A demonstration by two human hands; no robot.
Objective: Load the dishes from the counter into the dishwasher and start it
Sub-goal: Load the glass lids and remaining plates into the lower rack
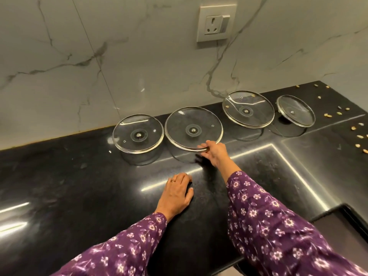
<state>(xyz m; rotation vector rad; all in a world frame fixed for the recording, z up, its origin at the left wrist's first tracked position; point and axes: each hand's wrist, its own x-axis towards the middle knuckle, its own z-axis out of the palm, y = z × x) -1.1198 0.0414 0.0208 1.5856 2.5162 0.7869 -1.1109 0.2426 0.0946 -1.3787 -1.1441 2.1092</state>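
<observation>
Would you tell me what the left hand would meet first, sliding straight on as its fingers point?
Probably the near rim of the second glass lid from the left, where the right hand holds it.

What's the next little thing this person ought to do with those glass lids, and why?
Probably lift the second glass lid from the left clear of the counter. The right hand pinches its near rim, thumb on top and fingers underneath, so the hold looks ready. The left hand rests flat on the counter, free to help.

Glossy black stone counter (59,186), white veined marble wall (99,46), one wall socket (216,23).
</observation>
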